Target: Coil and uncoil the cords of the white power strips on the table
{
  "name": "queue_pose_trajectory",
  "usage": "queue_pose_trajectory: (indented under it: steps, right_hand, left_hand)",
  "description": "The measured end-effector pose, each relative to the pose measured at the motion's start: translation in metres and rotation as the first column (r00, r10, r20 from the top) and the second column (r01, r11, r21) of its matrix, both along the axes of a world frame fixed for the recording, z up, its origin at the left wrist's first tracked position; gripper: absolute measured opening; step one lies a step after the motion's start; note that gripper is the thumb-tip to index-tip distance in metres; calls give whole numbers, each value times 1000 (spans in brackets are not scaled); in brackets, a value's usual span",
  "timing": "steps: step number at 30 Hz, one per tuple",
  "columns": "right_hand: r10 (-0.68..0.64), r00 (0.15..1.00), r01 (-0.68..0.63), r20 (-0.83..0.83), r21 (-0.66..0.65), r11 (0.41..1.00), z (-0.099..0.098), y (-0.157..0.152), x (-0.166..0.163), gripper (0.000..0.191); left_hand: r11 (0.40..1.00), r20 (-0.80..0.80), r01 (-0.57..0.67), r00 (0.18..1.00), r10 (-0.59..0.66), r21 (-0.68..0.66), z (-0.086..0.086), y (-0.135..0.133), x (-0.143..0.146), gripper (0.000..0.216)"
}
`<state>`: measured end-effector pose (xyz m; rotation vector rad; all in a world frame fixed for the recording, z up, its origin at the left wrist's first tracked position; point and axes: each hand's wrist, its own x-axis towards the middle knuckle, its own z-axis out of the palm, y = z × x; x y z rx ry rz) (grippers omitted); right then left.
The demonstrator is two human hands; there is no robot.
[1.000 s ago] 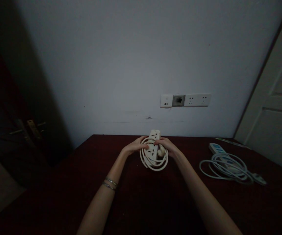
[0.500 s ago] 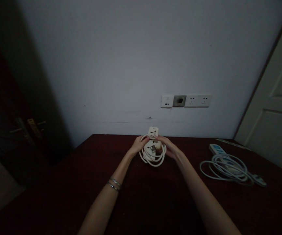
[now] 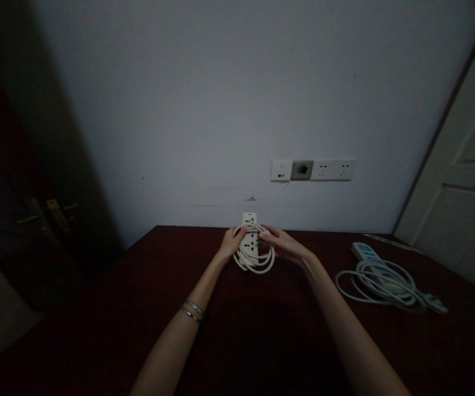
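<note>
Far left: dark wooden door (image 3: 34,231) with brass lever handle (image 3: 58,215), deep in shadow. Two thin metal bangles (image 3: 191,309) on the left wrist. Left hand (image 3: 229,247) curled closed on the left edge of the cream-white plastic power strip (image 3: 249,228), fingertips over the front face. Strip held upright over the far edge of the dark red wooden table (image 3: 97,330), centre of view, sockets facing the camera. Cream round cord (image 3: 258,265) coiled around the strip's lower half. Right hand (image 3: 283,247) half-closed on the right side, fingertips pressing the coil against the strip. Up right on the wall: white socket row (image 3: 328,169) with one grey module. Right on the table, well apart from the hands: white power strip with blue switches (image 3: 364,251), touching its loose grey-white cable coil (image 3: 380,281). Far right: white panelled door (image 3: 464,209). Print on either strip too small and dim to read.
</note>
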<state>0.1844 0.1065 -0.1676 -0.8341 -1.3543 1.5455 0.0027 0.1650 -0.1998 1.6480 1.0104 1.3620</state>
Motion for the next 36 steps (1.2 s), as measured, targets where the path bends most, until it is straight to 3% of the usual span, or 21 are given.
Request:
queue_pose_trajectory:
  steps: [3,5,8,11,13,15,18,21,27,32,36]
  right_hand:
    - [-21,999,18,30,108,994,-5,4,1,89]
    - [-98,992,83,83,171,982,-8,8,0,102]
    - [-181,976,142,119,279,950,-8,11,-4,88]
    - [-262,960,211,97,360,909,-3,10,-9,60]
    - [-352,935,323,45,306,896,0,8,-13,47]
    - [-438,898,436,-26,168,884,1,8,-16,41]
    - [-514,850,518,-119,5,855,1,8,-19,36]
    - [-510,845,510,-159,-45,859,0,8,-19,32]
    - [-355,924,356,-141,-21,934,-3,3,-23,41]
    - [-370,929,369,1,-88,925,-19,10,-24,38]
    - [-392,919,393,30,-122,912,-40,19,-20,32]
  left_hand:
    - [999,10,-45,999,44,21,3,0,0,37]
    - [1000,10,4,1000,-5,19,7,-2,-1,40]
    - [994,-15,106,994,-106,-5,11,-6,-3,39]
    - [994,-7,90,996,-91,-60,12,-9,-4,31]
    - [991,28,80,997,-77,-112,12,-11,-3,30]
    - [982,74,88,994,-76,-167,14,-13,-1,30]
    - [971,104,89,992,-67,-223,17,-17,4,26]
    - [966,120,91,991,-64,-241,20,-19,6,24]
    - [964,181,108,981,-64,-243,12,-12,4,28]
    - [938,23,108,994,-106,-329,-4,-5,1,27]
    - [941,-99,41,992,-78,-336,-18,-5,5,17]
